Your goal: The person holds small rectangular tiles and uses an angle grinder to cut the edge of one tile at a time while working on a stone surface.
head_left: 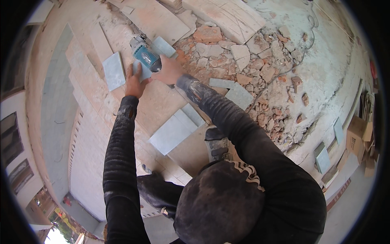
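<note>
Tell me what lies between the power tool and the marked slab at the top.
In the head view, a pale tile beside the power tool, a tan slab's edge, then rubble up to the marked slab.

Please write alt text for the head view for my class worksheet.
A person's right hand holds a teal power tool, with the left hand, fingers spread, close beside it. Pale blue-grey tiles lie nearby, and broken rubble lies to the right.

Dusty black-sleeved L arm [119, 158] stretched fwd, nearly straight; bare L hand [134, 84] w/ fingers [130, 71] spread, thumb [145, 81] twd R. Dusty black-sleeved R arm [239, 126] slants fwd-left; bare R hand [169, 72] curled, just beside L thumb.
</note>
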Tool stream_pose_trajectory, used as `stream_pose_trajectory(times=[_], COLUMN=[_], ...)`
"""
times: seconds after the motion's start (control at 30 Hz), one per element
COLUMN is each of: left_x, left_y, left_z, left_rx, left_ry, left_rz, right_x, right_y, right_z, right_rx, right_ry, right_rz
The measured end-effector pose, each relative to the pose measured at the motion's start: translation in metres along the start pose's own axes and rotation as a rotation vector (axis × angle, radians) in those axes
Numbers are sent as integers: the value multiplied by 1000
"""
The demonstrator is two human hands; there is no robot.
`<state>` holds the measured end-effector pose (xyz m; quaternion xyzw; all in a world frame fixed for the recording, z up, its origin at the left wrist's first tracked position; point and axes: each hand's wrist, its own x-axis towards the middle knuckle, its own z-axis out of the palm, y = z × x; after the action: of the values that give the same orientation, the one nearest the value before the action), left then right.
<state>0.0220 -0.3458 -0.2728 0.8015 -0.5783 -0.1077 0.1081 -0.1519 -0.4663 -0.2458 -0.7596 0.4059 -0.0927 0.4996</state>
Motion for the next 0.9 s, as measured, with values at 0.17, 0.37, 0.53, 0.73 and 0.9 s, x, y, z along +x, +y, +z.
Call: stream_pose_trajectory(times=[0.17, 0.37, 0.53, 0.73, 0.9], left_x=[2, 2, 2, 2, 2], left_y=[-3, -1, -2, 1, 0], left_z=[1, 2, 2, 1, 2], left_rx=[31, 18, 25, 23, 21], left_ry=[-5, -23, -20, -29, -30], left_rz=[-10, -39, -43, -52, -56], right_x=[3, 4, 6, 7, 8], right_y=[1, 1, -1, 1, 0], right_z=[1, 0, -1, 0, 0], right_rx=[-8, -27, -26, -31, -38], right_ry=[3, 0, -26, -24, -25], right_rz=[-22, -38, -23, -18, -17])
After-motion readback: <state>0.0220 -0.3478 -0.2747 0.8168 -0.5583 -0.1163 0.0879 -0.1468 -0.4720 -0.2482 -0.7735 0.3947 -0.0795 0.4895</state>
